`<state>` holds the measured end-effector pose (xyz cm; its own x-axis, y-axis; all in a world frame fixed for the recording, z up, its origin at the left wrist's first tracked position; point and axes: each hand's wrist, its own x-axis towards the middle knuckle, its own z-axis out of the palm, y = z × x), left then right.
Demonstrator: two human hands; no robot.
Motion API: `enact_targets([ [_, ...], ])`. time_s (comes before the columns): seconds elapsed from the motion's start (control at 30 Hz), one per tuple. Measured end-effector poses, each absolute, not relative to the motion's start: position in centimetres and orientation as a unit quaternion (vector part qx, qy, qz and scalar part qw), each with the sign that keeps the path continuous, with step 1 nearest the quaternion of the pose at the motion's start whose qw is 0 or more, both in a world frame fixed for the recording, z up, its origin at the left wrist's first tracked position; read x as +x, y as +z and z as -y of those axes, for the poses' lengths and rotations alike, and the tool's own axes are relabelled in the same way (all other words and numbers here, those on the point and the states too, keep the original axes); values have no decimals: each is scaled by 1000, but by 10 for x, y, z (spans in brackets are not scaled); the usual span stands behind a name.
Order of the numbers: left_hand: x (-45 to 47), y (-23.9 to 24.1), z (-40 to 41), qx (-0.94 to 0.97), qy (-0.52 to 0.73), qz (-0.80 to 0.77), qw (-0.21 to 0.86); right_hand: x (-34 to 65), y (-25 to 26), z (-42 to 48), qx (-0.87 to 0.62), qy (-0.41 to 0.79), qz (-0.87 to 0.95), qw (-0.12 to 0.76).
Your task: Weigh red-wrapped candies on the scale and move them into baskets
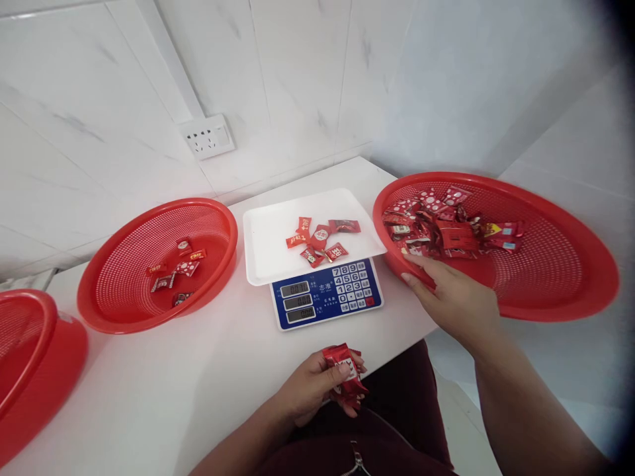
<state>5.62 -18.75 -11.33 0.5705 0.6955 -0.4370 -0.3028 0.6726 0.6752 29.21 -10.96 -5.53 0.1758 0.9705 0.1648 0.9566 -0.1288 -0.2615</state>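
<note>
My left hand (317, 383) is closed around several red-wrapped candies (347, 370), low over the table's front edge and close to my body. At the right, my right hand (446, 297) grips the near left rim of a red plastic basket (560, 297), fingers over the edge and thumb outside. Inside this basket lies a heap of red candy packets (454, 235), some with white dots. Between the hands and the wall stands a digital scale (327, 294) with a blue keypad panel. Its white tray (268, 244) bears several small red candies (320, 236).
Left of the scale, another red basket (119, 264) holds several candies (186, 268). A third red basket (44, 383) is cut off by the left edge. All stand on a white table (223, 370) against a tiled wall with a socket (207, 137).
</note>
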Motion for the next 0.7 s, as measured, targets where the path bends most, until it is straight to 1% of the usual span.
enact_targets([
  [0.23, 56, -112, 187, 270, 293, -365, 841, 294, -58, 109, -746, 11, 649, 150],
  [0.5, 56, -113, 187, 268, 295, -365, 841, 294, -60, 109, -735, -2, 656, 168],
  [0.7, 56, -112, 186, 272, 296, -358, 843, 294, -59, 110, -738, 12, 655, 165],
])
